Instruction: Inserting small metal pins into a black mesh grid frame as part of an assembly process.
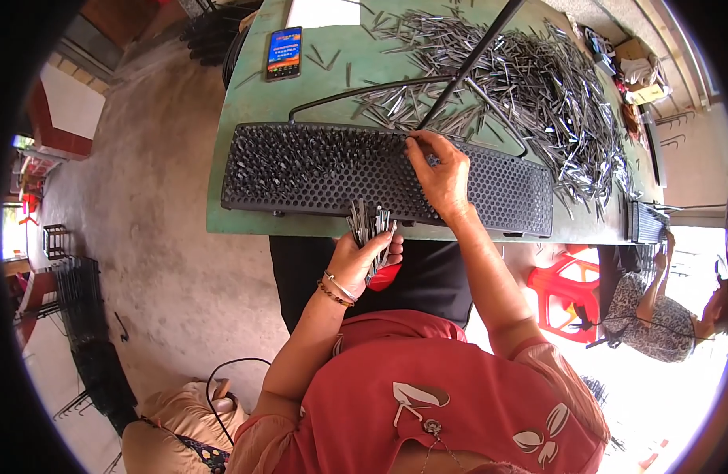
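A long black perforated tray (490, 186) lies on the green worktop (245, 118), close to its near edge. Its long axis runs from left to right across the view, and the right end sits a little nearer to the person than the left end. The left part of the tray is already filled with small metal pins that stand upright in the holes; the right part shows open holes.

The right hand (441, 170) rests over the middle of the tray, at its far edge. Its fingers are bent and closed together, and the fingertips pinch something thin at the tray's rim; it looks like one metal pin, but it is too small to tell surely.

The left hand (364, 257) is just below the near edge of the worktop, in front of the tray. It is closed around a bundle of metal pins (369, 225). The pins stand almost upright in the fist, with their free ends pointing up and away from the person, toward the tray.

Behind the tray a big loose heap of pins (538, 87) covers the right far part of the worktop, lying in all directions. A thin dark rod (471, 59) goes diagonally over this heap. A phone (284, 53) lies at the far left of the worktop, well apart from the hands.
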`<action>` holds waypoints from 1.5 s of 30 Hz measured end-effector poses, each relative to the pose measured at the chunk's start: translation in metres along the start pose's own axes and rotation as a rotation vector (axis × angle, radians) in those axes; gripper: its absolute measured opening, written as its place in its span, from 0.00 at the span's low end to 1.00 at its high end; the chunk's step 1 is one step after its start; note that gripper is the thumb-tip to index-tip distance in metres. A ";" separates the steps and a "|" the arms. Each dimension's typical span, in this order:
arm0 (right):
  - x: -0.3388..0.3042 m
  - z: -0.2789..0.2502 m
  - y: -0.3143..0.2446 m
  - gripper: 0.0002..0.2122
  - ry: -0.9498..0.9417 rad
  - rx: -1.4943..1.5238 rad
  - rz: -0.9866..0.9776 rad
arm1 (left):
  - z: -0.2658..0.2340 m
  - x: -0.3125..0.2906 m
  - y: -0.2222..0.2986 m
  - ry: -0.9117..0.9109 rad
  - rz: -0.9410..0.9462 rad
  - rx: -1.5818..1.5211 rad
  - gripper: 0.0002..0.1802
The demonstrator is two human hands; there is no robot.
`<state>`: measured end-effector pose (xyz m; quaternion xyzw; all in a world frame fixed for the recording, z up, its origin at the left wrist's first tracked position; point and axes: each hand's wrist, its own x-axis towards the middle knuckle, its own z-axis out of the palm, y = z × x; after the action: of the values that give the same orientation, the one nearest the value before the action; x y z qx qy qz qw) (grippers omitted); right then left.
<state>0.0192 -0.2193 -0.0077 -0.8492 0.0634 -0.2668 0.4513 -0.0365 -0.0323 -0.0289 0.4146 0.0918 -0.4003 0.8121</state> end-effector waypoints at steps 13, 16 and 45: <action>0.001 -0.002 -0.004 0.09 -0.086 -0.069 -0.048 | -0.003 0.000 -0.002 -0.017 -0.003 -0.016 0.09; 0.000 0.000 -0.001 0.11 -0.029 -0.051 -0.042 | -0.002 0.000 0.001 -0.035 -0.008 -0.008 0.10; 0.002 -0.007 0.002 0.10 -0.108 -0.341 -0.415 | -0.001 0.001 -0.004 -0.033 0.006 -0.032 0.12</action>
<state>0.0180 -0.2264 -0.0058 -0.9207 -0.0922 -0.2936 0.2401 -0.0387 -0.0330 -0.0321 0.3950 0.0836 -0.4033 0.8211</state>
